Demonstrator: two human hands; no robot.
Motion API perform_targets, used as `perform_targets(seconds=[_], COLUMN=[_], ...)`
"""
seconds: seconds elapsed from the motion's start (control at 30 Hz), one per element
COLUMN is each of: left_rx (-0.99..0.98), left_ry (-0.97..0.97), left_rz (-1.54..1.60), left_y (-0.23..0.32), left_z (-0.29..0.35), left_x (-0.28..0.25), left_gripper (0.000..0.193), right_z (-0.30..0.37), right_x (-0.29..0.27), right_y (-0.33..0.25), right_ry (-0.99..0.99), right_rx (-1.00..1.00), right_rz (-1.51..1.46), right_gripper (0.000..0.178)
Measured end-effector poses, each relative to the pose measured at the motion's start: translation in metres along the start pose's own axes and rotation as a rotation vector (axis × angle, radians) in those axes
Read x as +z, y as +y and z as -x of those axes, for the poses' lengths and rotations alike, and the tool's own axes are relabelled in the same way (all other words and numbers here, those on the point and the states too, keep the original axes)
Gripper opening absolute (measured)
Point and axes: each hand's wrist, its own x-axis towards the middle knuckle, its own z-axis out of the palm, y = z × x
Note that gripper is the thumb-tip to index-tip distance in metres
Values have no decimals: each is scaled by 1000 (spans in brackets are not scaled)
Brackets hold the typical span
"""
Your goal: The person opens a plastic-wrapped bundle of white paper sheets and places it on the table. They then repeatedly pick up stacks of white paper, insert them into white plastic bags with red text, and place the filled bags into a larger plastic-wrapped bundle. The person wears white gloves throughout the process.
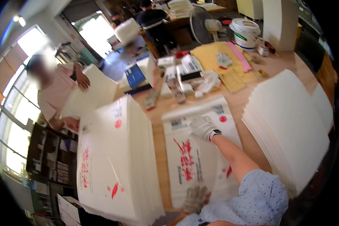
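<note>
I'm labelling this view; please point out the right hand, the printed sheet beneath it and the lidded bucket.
Right hand (202,127): head view, gloved back.
Printed sheet (209,156): head view, blank middle.
Lidded bucket (245,37): head view, front wall.

A wooden table (280,67) bears a printed sheet (211,165) between white stacks (286,124).

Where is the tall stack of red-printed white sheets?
The stack is left of centre in the head view, beside the printed sheet under the gloved right hand.
</note>
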Motion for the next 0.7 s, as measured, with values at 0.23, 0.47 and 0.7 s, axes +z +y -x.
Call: perform_targets(seconds=[0.23, 0.47, 0.7], left_rx=[62, -255, -103], left_ry=[46, -71, 91], left_rz=[33, 147, 412], left_y=[-10, 16, -9], left_z=[2, -38, -38], left_x=[8, -46, -24], left_gripper=[41, 22, 15], right_z=[-54, 87, 389], right_x=[31, 5, 6], right_y=[42, 1, -113], right_ry=[347, 275, 249], right_rx=[34, 182, 583], right_rz=[1, -1305, -1493], right_gripper=[48, 30, 23])
